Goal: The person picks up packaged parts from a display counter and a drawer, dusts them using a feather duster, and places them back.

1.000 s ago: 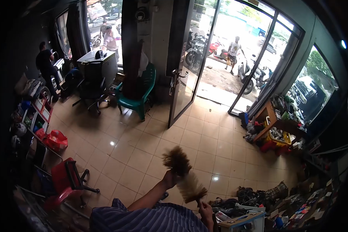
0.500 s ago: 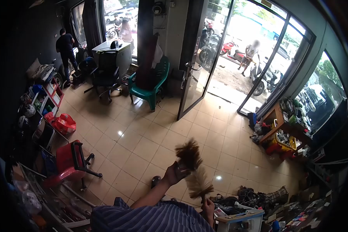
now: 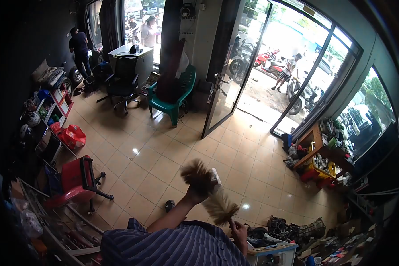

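Observation:
A feather duster (image 3: 222, 208) with brown and tan feathers runs diagonally in front of my striped shirt. My right hand (image 3: 239, 233) is closed round its handle, near the low white-sided box (image 3: 277, 253). My left hand (image 3: 196, 195) is raised among the feathers, partly covered by the darker tuft (image 3: 197, 173). A pale, flat object (image 3: 216, 176) sticks out beside its fingers and seems held there; what it is I cannot make out.
A red chair (image 3: 77, 177) is at left, with a green plastic chair (image 3: 175, 99) farther back. The glass door (image 3: 228, 88) stands ajar. A wooden table (image 3: 312, 144) and cluttered goods line the right. One person (image 3: 80, 48) stands at back left; others are outside.
My left hand and the duster's dark tuft have moved left. The pale object now shows beside the fingers. The person outside the door has bent toward a motorbike.

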Motion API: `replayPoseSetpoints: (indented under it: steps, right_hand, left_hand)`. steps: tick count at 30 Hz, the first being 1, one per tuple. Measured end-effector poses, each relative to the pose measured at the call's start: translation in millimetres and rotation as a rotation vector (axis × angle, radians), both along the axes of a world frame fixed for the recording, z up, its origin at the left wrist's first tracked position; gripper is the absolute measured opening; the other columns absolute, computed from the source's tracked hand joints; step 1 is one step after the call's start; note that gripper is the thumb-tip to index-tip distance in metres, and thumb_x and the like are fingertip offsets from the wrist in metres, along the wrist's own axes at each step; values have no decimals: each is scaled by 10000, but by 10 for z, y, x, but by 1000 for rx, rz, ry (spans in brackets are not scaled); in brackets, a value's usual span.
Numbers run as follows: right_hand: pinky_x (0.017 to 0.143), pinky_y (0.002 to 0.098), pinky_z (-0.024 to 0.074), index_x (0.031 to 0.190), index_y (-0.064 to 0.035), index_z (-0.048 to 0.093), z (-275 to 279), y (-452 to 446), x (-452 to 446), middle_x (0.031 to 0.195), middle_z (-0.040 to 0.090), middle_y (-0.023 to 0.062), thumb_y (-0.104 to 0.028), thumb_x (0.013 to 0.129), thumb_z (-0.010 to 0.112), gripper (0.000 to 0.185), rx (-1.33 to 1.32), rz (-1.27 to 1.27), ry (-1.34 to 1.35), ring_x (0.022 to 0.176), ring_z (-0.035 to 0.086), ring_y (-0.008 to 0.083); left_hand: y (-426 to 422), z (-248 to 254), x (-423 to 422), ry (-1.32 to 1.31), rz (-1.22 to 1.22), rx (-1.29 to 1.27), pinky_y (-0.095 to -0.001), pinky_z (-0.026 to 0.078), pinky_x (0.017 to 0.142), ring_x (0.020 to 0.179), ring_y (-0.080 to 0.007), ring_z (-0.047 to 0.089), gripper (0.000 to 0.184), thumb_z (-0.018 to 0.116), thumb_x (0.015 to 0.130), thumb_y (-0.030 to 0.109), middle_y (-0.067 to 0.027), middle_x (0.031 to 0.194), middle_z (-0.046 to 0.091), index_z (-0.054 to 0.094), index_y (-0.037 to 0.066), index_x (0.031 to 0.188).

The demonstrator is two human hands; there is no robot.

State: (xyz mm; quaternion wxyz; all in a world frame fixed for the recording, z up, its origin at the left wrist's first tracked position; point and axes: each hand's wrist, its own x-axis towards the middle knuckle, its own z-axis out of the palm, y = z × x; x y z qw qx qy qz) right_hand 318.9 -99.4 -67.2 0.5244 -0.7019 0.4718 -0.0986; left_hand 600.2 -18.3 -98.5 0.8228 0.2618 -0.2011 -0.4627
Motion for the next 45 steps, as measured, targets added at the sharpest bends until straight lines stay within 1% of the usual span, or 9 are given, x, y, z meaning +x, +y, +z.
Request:
replayPoseSetpoints:
  steps: [1, 3, 8, 10, 17, 18, 19, 21, 45]
  right_hand:
    - [481, 282, 329, 736, 5, 572, 28, 6, 25, 541, 461, 31, -419, 947, 550, 474, -205, 87, 68, 506, 426, 87]
    - [485, 282, 334, 744, 5, 581, -178, -70, 41, 544, 468, 37, -434, 944, 546, 484, -144, 19, 52, 511, 434, 90]
    - [509, 286, 363, 759, 4, 611, -81, -44, 75, 539, 463, 51, -463, 945, 516, 511, 54, 67, 35, 532, 464, 102]
    - [506, 275, 361, 758, 4, 610, -238, -60, 5, 538, 465, 48, -468, 942, 525, 513, -68, 110, 105, 530, 473, 98]
    - [460, 260, 314, 784, -7, 629, -251, -57, -129, 533, 457, -1, -426, 940, 565, 452, 105, -13, -51, 485, 422, 72]
    - [461, 260, 313, 781, -6, 628, -239, -44, -158, 532, 456, -3, -421, 938, 571, 447, 163, 56, -53, 488, 422, 70]
    - [464, 255, 319, 785, -5, 634, -225, -20, -179, 540, 471, -1, -403, 940, 572, 431, 80, 121, 7, 500, 433, 67]
    - [472, 253, 331, 794, -2, 640, -179, 29, -165, 547, 482, 4, -398, 939, 573, 427, 9, 81, 47, 511, 445, 67]
    - [434, 253, 303, 732, -34, 608, -392, 22, -395, 549, 452, -14, -407, 931, 593, 423, -122, -142, -156, 485, 431, 67]
  left_hand:
    - [42, -33, 59, 655, -209, -232, -427, 344, 1096, 1249, -273, 468, 459, 385, 990, 308, -88, 1390, 474, 389, 123, 1410]
    - [17, 7, 52, 691, -185, -200, -461, 334, 1099, 1285, -313, 440, 485, 285, 1015, 407, -97, 1404, 461, 392, 149, 1412]
    - [84, -249, 114, 595, -150, -17, -487, 412, 1026, 1250, -329, 470, 483, 309, 1012, 401, -124, 1340, 509, 419, 135, 1399]
    - [41, -291, 170, 674, -326, -378, -495, 433, 1003, 1244, -345, 482, 483, 275, 1015, 398, -144, 1342, 508, 443, 139, 1387]
    - [196, -49, -39, 625, -102, 15, -499, 357, 1064, 1223, -329, 487, 466, 270, 1025, 392, -121, 1354, 495, 438, 142, 1381]
    - [200, -74, -114, -196, 115, 275, -479, 343, 1077, 1223, -306, 484, 462, 309, 1013, 383, -115, 1334, 511, 450, 128, 1372]
    - [188, -92, -99, -193, 113, 274, -479, 343, 1077, 1223, -306, 484, 462, 309, 1013, 383, -115, 1334, 511, 450, 128, 1372]
    - [170, -57, -29, 754, -174, -248, -482, 342, 1082, 1242, -301, 481, 458, 340, 991, 348, -112, 1345, 515, 459, 117, 1368]
    - [220, -115, -197, 665, -115, 9, -529, 343, 1083, 1269, -354, 453, 500, 188, 1031, 372, -166, 1385, 465, 384, 119, 1415]
